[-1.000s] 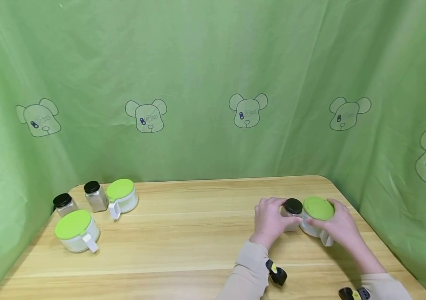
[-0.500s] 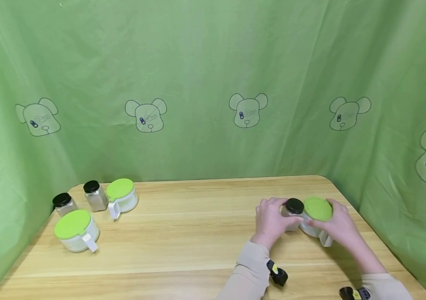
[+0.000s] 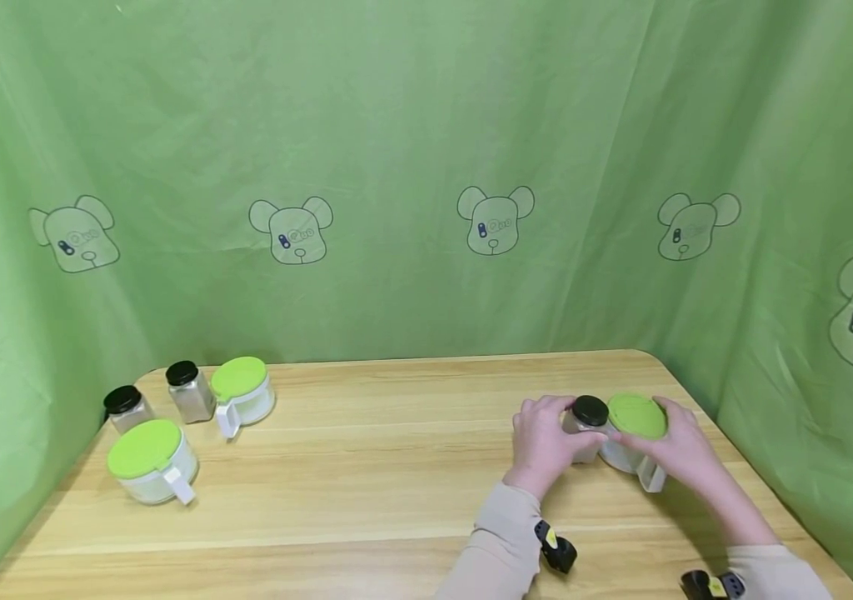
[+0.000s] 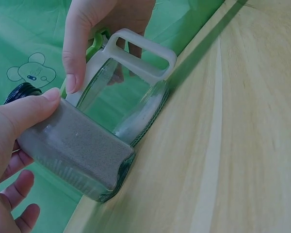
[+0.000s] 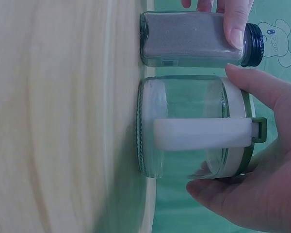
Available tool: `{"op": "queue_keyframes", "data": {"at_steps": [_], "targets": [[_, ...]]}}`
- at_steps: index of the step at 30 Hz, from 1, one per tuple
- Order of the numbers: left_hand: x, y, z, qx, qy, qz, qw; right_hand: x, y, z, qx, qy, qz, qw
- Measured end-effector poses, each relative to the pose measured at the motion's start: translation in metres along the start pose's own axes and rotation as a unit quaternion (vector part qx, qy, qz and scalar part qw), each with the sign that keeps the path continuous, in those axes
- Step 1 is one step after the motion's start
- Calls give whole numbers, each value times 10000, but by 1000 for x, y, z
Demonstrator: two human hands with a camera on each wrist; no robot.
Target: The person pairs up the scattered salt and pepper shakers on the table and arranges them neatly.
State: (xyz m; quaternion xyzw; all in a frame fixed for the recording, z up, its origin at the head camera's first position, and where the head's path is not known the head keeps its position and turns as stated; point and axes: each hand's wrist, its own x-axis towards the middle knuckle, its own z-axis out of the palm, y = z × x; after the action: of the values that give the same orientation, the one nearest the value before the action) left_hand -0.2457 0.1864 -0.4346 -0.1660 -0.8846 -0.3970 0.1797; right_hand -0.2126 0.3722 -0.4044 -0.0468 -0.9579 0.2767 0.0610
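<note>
In the head view my left hand [image 3: 539,442] grips a square glass spice jar [image 4: 82,145] with a black screw lid [image 3: 590,411]. Grey powder fills most of it, and the jar stands upright at the right of the table. Right beside it, my right hand [image 3: 685,446] holds a round glass seasoning pot [image 5: 189,102] by its upper part, thumb on one side and fingers on the other. This pot has a green lid [image 3: 636,416] and a white handle [image 5: 203,133] facing the person; a little white stuff lies at its bottom. The right thumb tip is close to the spice jar.
At the left of the wooden table [image 3: 366,492] stand two more green-lidded pots, a nearer pot [image 3: 152,461] and a farther pot [image 3: 244,392]. Beside them are two black-lidded jars, a left jar [image 3: 129,408] and a right jar [image 3: 191,392]. A green curtain [image 3: 396,317] hangs behind.
The right thumb has shifted slightly left and up, toward the spice jar. Both hands keep their grip, and the jar and pot stay nearly in place.
</note>
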Motion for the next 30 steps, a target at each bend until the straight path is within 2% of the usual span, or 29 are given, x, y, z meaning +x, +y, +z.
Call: {"op": "queue_keyframes", "data": {"at_steps": [11,21,26,30], "targets": [[0,-1,1,-66,-27,51,10000,-2,-4,-2,-21,-39,34,10000],[2,0,-5,414,-306,80,9986,-1,-2,-3,-21,-164,-23,9999],[6,2,-10,249,-436,12,9987,-2,-5,-7,54,-126,-92,9999],[9,4,-16,110,-438,89,9989,-4,-7,-12,106,-9,-189,9998]]}}
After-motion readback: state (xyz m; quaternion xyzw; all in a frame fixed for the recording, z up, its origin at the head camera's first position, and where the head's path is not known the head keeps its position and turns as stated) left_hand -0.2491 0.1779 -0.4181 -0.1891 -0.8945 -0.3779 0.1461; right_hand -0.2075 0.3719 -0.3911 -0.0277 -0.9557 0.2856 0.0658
